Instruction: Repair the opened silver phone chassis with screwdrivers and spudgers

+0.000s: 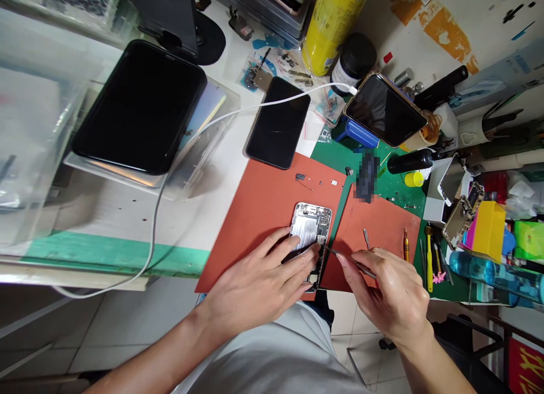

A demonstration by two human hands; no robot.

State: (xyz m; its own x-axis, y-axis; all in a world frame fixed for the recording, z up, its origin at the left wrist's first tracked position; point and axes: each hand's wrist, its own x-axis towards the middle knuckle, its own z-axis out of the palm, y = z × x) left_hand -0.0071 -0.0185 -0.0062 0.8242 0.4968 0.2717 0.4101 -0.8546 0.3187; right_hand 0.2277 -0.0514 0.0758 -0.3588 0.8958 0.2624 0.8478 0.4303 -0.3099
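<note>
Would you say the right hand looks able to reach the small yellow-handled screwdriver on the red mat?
Probably yes: the right hand is beside the screwdriver, nothing between them, though it holds a slim metal tool.

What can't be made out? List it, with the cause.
Head view:
Lower end of the opened smartphone: under the left hand.
Tip of the metal pry tool in the right hand: too small.
Object on the green mat: pixelated.
Tiny parts on the red mat: too small to identify.
Yellow can: top cut off by the frame edge.
</note>
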